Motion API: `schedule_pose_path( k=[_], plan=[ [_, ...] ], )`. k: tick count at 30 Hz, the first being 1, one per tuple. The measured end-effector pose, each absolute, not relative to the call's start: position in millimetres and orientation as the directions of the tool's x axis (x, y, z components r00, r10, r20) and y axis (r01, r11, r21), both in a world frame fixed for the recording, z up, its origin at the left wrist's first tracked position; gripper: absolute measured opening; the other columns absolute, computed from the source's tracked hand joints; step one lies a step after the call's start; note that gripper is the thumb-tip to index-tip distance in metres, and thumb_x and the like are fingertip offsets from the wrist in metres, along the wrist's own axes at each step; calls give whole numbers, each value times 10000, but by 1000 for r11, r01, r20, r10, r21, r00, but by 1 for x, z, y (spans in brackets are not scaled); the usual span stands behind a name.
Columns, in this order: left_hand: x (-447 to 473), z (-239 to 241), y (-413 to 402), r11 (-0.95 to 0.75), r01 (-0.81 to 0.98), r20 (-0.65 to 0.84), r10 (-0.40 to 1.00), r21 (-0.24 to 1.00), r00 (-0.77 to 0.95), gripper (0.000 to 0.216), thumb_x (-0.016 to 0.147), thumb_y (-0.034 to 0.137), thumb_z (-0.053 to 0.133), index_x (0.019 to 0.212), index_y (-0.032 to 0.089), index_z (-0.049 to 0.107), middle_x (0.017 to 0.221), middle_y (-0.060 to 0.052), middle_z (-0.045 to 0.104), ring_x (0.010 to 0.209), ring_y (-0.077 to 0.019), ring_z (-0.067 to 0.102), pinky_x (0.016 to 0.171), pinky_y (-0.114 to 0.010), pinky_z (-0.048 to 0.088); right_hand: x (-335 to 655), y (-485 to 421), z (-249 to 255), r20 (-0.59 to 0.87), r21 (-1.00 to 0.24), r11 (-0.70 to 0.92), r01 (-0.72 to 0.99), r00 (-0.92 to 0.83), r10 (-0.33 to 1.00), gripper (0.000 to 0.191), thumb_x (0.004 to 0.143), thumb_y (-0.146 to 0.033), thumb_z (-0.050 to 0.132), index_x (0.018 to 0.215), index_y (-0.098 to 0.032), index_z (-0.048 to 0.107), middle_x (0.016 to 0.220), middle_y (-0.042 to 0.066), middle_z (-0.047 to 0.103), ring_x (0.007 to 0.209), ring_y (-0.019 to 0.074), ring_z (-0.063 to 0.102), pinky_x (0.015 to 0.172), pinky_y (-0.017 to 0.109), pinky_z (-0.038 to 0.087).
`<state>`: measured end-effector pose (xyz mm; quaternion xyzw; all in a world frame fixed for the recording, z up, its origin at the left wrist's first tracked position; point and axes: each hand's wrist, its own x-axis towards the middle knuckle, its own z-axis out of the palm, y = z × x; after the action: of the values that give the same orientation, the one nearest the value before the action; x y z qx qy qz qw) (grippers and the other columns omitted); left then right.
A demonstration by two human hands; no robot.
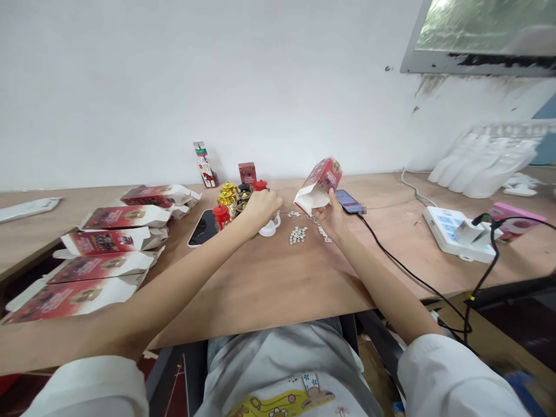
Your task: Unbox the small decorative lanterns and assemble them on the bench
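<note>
A: Where's the carton being worked with?

B: Up off the counter (269, 295), in the right hand (332, 219). That hand is clamped on the lower edge of the red-and-white carton (322, 178), with the thumb against its side.

A: Why hold it tilted like that?

B: Probably to turn its white, open-looking end towards the left hand (266, 207), which is near but well clear of it.

A: And is the left hand gripping anything?

B: I can't tell. Its fingers are curled by the gold lantern (227, 194) and the red lantern (221, 216), and whatever lies inside them is hidden.

A: Those lanterns are bunched tightly.

B: I'd guess for an easy reach, just beside the dark phone (200, 230). The small round pieces (297, 235) lie loosely heaped between the two arms, perhaps for the same reason.

A: What about the other cartons (108, 263)?

B: They lie in a row at the left, loose flaps facing the middle, which likely makes each one simple to pick up.
</note>
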<state>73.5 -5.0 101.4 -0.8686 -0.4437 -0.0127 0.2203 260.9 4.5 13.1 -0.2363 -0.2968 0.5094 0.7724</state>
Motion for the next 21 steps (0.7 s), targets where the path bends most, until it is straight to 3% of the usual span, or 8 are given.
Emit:
schedule_pose_path(
  k=[7, 13, 21],
  plan=[
    [64, 106, -2, -527, 802, 236, 772, -281, 590, 268, 858, 226, 531, 999, 39, 661, 974, -207, 662, 932, -322, 645, 695, -339, 472, 258, 2, 14, 192, -666, 319, -674, 258, 947, 299, 677, -413, 742, 868, -241, 590, 879, -34, 698, 753, 126, 668, 622, 231, 548],
    [53, 117, 12, -573, 802, 202, 777, -169, 597, 262, 794, 94, 455, 866, 114, 706, 878, -149, 692, 811, -253, 648, 664, -302, 430, 258, 1, 15, 183, -645, 311, -698, 254, 950, 310, 666, -420, 755, 854, -239, 589, 929, -36, 702, 782, 125, 671, 637, 234, 557],
    [52, 117, 18, -557, 816, 200, 791, -157, 578, 285, 833, 185, 410, 929, 161, 678, 951, -120, 692, 836, -238, 639, 698, -305, 434, 258, 1, 15, 190, -679, 307, -667, 244, 951, 326, 671, -432, 749, 879, -247, 580, 881, -29, 705, 791, 147, 676, 621, 245, 555]
  ],
)
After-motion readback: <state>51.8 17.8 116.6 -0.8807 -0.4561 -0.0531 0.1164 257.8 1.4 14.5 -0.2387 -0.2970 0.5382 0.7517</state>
